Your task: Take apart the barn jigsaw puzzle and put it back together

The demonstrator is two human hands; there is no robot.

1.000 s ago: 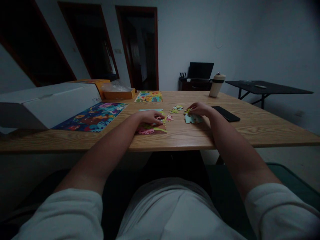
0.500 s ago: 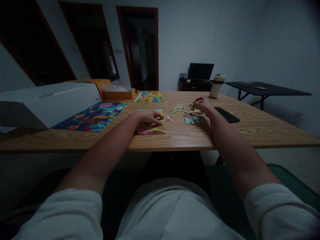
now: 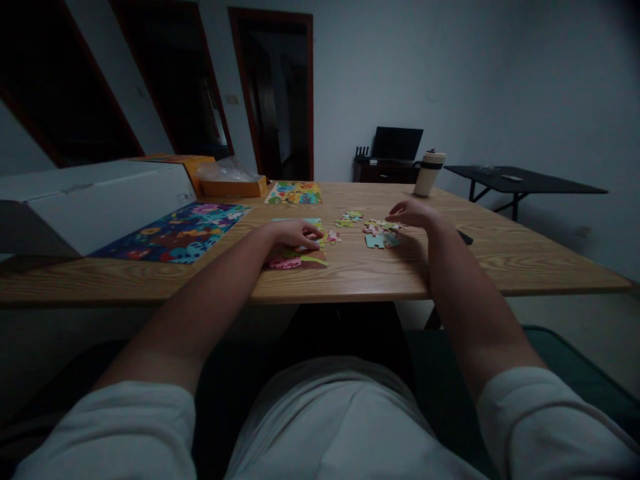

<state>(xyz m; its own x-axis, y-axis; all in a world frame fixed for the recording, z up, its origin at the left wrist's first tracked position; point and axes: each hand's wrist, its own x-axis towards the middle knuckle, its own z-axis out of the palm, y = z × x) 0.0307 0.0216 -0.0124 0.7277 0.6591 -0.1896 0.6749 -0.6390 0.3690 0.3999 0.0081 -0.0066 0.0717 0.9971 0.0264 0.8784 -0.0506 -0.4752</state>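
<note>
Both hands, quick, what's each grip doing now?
Left hand: over the puzzle; grip can't be told.
Right hand: by puzzle pieces; grip can't be told.

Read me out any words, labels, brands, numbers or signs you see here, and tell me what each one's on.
Nothing can be read.
White box: a small dark printed label near one end, too small and blurred to read.
Loose puzzle pieces: no lettering I can make out.
Tumbler and dark screen: no lettering I can make out.
</note>
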